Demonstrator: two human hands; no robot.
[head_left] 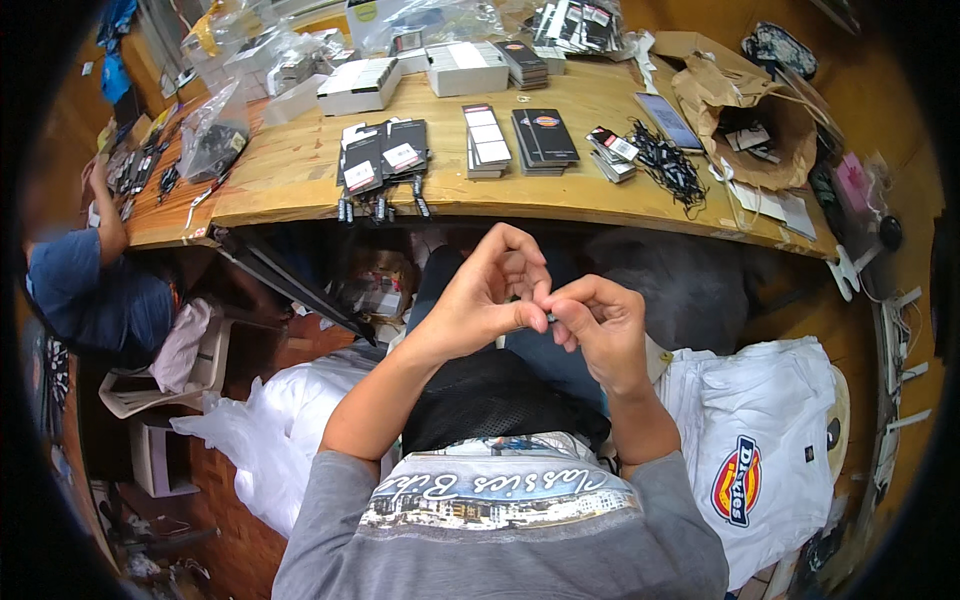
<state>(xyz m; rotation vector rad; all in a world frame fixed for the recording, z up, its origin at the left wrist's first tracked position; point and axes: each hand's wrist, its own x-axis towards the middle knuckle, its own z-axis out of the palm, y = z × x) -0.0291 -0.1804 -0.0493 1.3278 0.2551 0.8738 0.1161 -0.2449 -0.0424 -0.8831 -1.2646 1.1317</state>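
Note:
Above my lap, just off the table's front edge, both hands are raised and meet at the fingertips. My left hand is bent into a curve, its thumb tip against a tiny dark piece. My right hand pinches that piece between thumb and fingers; it is too small to name. Beyond them on the table lie black hang tags with black cords hanging over the edge. To their right stand a stack of white-faced tags and a stack of black cards.
Farther right are a tangle of black cords, a phone and an open paper bag. White boxes stand behind. White shirts lie at my right, a white plastic bag at my left. Another person sits far left.

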